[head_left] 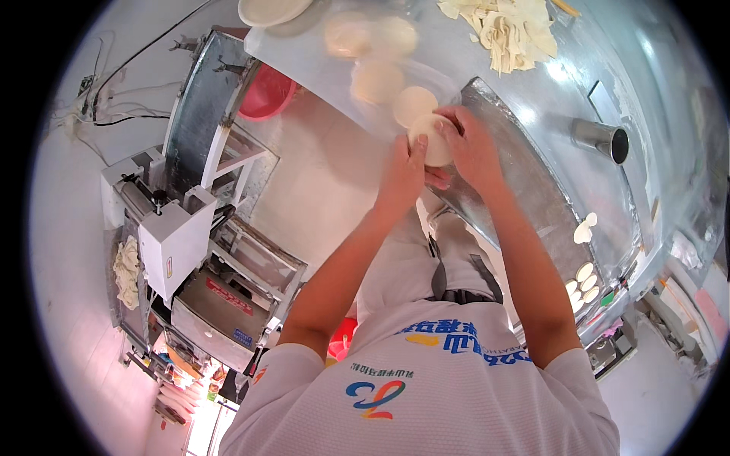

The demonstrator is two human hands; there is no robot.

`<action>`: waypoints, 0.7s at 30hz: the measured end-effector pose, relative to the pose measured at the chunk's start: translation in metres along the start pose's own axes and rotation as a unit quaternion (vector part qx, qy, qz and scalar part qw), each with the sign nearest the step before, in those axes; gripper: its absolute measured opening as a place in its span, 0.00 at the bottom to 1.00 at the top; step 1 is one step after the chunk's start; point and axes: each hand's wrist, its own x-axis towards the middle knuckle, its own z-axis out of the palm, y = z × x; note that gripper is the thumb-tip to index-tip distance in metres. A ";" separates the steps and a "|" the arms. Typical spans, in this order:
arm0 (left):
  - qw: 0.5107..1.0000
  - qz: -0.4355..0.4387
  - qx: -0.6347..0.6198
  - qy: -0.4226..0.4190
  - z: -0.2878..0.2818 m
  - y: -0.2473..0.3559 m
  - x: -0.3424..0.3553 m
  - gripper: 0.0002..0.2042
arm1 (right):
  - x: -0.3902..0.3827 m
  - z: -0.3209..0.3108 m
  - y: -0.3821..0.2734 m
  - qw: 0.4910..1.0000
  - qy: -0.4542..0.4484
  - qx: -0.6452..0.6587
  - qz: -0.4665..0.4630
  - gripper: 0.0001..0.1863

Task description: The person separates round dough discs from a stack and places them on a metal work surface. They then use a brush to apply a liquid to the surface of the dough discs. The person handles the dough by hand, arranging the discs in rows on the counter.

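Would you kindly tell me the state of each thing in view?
Pale, round, dough-like disc: held by left hand and right hand
Pale, irregular, dough-like scraps: heaped loosely
Shiny metal cylinder: open at visible end
Pinkish-red round basin: uncovered, partly hidden
White boxy machine: running or stopped, unclear

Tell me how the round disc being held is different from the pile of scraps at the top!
The disc is one smooth, round piece, but the scraps are many ragged, overlapping bits. The disc is being held, while the scraps lie untouched in a heap. Both are pale and look like dough.
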 end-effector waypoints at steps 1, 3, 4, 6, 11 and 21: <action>1.000 -0.011 0.017 0.004 -0.007 0.001 0.014 0.22 | 0.016 0.006 0.002 1.000 0.006 -0.007 -0.003 0.14; 0.998 -0.032 0.052 0.016 -0.020 0.002 0.035 0.22 | 0.042 0.018 0.004 0.998 0.014 -0.049 -0.035 0.12; 0.995 -0.049 0.085 0.019 -0.023 0.007 0.042 0.23 | 0.052 0.023 0.008 0.996 0.020 -0.070 -0.051 0.11; 0.984 -0.083 0.154 0.023 -0.026 0.017 0.053 0.23 | 0.068 0.031 0.016 0.991 0.042 -0.090 -0.086 0.10; 0.963 -0.042 0.258 0.058 -0.032 0.009 0.069 0.27 | 0.081 0.041 0.028 0.977 0.065 -0.132 -0.154 0.07; 0.934 -0.050 0.354 0.013 -0.048 0.012 0.072 0.24 | 0.083 0.042 0.038 0.977 0.093 -0.129 -0.139 0.06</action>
